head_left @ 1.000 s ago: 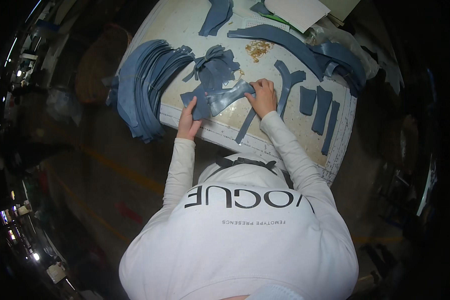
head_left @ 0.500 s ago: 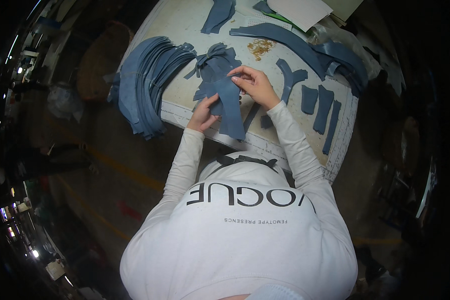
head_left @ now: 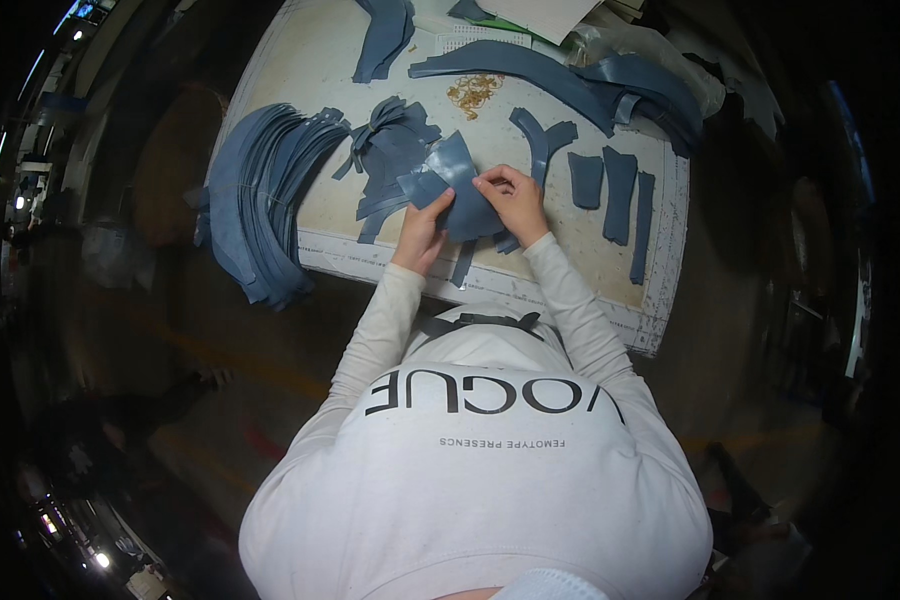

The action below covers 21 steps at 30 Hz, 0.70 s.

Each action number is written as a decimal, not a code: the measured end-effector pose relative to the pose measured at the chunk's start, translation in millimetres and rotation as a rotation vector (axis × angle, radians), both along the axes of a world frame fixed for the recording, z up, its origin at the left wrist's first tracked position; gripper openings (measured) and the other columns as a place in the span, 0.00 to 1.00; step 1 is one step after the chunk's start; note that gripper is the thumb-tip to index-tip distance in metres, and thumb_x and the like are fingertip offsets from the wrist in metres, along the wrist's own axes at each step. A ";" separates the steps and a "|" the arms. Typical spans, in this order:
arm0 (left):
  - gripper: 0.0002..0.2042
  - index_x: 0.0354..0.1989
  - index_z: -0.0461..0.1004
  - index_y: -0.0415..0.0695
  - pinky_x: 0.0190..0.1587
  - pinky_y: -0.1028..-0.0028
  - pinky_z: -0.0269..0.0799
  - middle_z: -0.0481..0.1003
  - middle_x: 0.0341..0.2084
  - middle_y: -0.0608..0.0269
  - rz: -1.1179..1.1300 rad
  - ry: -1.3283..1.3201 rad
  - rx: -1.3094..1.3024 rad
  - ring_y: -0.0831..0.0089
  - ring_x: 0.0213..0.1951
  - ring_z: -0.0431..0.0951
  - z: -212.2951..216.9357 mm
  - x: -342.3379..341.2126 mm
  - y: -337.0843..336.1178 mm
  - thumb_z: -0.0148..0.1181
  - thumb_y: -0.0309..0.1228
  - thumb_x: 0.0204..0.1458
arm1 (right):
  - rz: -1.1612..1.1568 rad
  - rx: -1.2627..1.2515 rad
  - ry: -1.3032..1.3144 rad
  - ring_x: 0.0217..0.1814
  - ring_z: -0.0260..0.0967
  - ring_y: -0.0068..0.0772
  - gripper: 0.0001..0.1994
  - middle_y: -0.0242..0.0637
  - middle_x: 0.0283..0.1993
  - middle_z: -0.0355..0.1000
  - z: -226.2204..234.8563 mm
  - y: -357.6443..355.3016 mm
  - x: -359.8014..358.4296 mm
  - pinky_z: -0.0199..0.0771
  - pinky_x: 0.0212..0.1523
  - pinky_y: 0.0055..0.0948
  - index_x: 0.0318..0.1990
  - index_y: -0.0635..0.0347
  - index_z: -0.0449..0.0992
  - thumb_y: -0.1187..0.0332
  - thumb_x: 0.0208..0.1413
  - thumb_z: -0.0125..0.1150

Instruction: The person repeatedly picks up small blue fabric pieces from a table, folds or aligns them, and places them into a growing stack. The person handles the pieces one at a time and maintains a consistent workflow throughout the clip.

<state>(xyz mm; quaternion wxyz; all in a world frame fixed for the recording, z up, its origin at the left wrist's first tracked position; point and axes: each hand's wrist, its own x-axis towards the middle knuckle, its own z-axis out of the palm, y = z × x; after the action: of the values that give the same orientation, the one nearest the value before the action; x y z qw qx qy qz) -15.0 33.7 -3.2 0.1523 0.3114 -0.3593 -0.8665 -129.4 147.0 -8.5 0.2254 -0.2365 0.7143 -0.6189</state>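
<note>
Hands, left [head_left: 420, 232] and right [head_left: 513, 197], both pinched on blue fabric piece [head_left: 457, 185].

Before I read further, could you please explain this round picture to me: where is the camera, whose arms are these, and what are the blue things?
The camera sits on the person's head and looks down through a very wide lens, so straight edges bend and the corners go dark. The white mass below is the person's own hooded top, and the two sleeves reach up to a pale work table. Both hands hold one blue cut fabric piece: the left hand at its left edge, the right hand at its right side. On the table lie a fanned stack of curved blue pieces, a loose heap behind the hands, several narrow strips and a small golden tangle, too small to identify.
</note>
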 end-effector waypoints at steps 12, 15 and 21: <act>0.15 0.49 0.67 0.40 0.49 0.69 0.71 0.73 0.45 0.57 -0.086 0.177 0.243 0.68 0.45 0.75 14.7 -2.5 -6.4 0.50 0.37 0.59 | 0.105 -0.102 -0.168 0.37 0.68 0.17 0.12 0.30 0.37 0.70 31.8 13.8 8.3 0.70 0.37 0.15 0.44 0.62 0.72 0.73 0.52 0.61; 0.15 0.50 0.66 0.39 0.49 0.69 0.71 0.73 0.45 0.55 -0.073 0.265 0.111 0.67 0.46 0.75 16.3 -4.0 -12.1 0.50 0.35 0.59 | -0.071 0.062 0.365 0.30 0.70 0.22 0.12 0.33 0.32 0.71 29.1 17.0 18.1 0.71 0.31 0.18 0.40 0.60 0.75 0.69 0.47 0.65; 0.17 0.51 0.64 0.33 0.48 0.68 0.72 0.72 0.47 0.48 0.068 0.152 0.047 0.62 0.46 0.75 16.7 0.3 -24.4 0.47 0.33 0.60 | 0.021 0.086 0.120 0.32 0.74 0.28 0.10 0.36 0.30 0.73 38.6 31.6 20.5 0.74 0.36 0.23 0.36 0.61 0.74 0.69 0.46 0.65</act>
<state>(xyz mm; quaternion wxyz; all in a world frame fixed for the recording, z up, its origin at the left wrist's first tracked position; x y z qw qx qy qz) -14.7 9.3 13.5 0.2010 0.2604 -0.3157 -0.8900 -108.8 178.5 30.1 0.1984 -0.2710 0.7499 -0.5699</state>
